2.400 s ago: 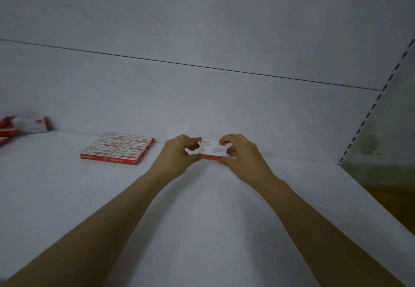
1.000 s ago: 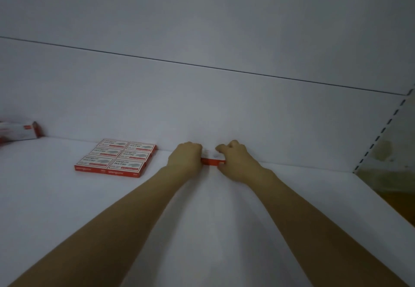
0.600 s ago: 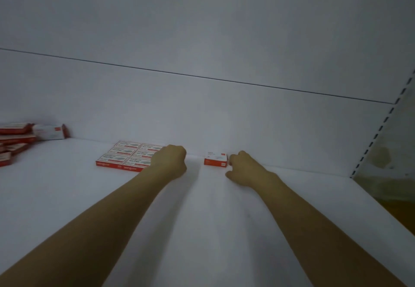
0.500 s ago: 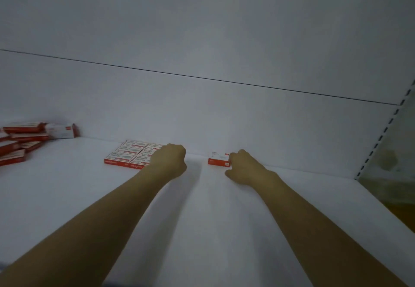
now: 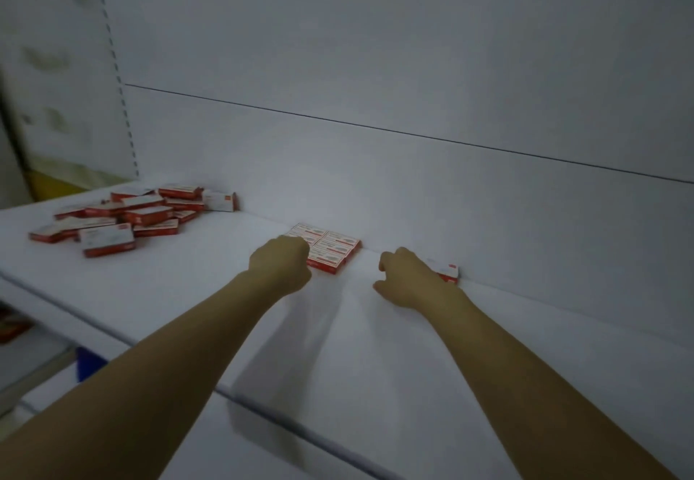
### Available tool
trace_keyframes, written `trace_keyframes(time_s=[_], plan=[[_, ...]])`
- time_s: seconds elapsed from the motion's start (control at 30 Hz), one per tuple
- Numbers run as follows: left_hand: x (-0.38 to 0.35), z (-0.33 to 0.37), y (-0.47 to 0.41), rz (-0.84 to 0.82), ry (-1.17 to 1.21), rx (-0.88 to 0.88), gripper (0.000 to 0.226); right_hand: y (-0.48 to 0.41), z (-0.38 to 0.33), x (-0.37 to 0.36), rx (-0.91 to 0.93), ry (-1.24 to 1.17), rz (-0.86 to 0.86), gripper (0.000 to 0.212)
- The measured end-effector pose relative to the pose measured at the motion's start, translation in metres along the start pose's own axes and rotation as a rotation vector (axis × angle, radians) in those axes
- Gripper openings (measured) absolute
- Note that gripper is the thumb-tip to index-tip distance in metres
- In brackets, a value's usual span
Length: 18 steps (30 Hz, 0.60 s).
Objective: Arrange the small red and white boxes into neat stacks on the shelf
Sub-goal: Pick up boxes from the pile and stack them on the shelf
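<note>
Left grip (image 5: 279, 265) is balled into a fist holding nothing, covering the near corner of the flat block of red and white boxes (image 5: 332, 250) by the back wall. Right grip (image 5: 409, 278) is loosely curled and empty, partly hiding a single box (image 5: 448, 272). A messy pile of boxes (image 5: 124, 218) sits further left on the shelf (image 5: 187, 291).

Dim, grey-blue light all over. Soft grey shadow on shelf (image 5: 375, 367) just right of left hand (image 5: 279, 263), fans toward front edge. Loose boxes (image 5: 112, 224) at left smeared, print too blurry to read. Side post (image 5: 120, 77) leans from wide lens.
</note>
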<state>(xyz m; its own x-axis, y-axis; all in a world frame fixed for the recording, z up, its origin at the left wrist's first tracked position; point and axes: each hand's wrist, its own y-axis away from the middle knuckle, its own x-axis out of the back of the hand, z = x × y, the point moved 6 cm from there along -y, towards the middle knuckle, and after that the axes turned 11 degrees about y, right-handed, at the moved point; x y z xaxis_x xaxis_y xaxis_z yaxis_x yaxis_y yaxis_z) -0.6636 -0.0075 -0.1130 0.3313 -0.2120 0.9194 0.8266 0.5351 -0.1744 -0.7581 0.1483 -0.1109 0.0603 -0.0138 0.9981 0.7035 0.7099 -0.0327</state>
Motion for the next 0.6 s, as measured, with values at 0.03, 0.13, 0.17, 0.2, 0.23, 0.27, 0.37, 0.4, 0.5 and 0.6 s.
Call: trace_keyframes(time_s=[0.03,0.13,0.17,0.2,0.23,0.27,0.37,0.4,0.5,0.6], plan=[[0.003,-0.008,0.003,0.008,-0.001,0.021,0.024,-0.003,-0.008,0.000,0.016,-0.002,0.005,0.038],[0.013,-0.033,0.010,0.025,0.000,0.075,0.026,-0.010,-0.035,0.003,0.070,-0.015,0.034,0.040],[0.016,-0.041,0.011,0.029,0.005,0.094,0.026,-0.012,-0.045,0.005,0.096,-0.022,0.048,0.039],[0.020,-0.050,0.013,0.031,0.008,0.110,0.026,-0.014,-0.056,0.005,0.123,-0.029,0.056,0.037],[0.024,-0.059,0.014,0.034,0.010,0.123,0.025,-0.016,-0.067,0.005,0.144,-0.032,0.054,0.035],[0.028,-0.067,0.015,0.039,0.013,0.135,0.024,-0.018,-0.078,0.005,0.161,-0.033,0.046,0.034],[0.039,-0.095,0.020,0.054,0.011,0.142,0.007,-0.024,-0.110,0.003,0.191,-0.025,0.028,0.036],[0.044,-0.104,0.020,0.060,0.008,0.139,0.005,-0.027,-0.121,0.003,0.201,-0.023,0.029,0.037],[0.062,-0.134,0.018,0.078,0.012,0.134,0.007,-0.037,-0.156,0.006,0.236,-0.034,0.033,0.038],[0.082,-0.167,0.014,0.091,0.009,0.126,0.006,-0.048,-0.195,0.009,0.257,-0.035,0.030,0.036]])
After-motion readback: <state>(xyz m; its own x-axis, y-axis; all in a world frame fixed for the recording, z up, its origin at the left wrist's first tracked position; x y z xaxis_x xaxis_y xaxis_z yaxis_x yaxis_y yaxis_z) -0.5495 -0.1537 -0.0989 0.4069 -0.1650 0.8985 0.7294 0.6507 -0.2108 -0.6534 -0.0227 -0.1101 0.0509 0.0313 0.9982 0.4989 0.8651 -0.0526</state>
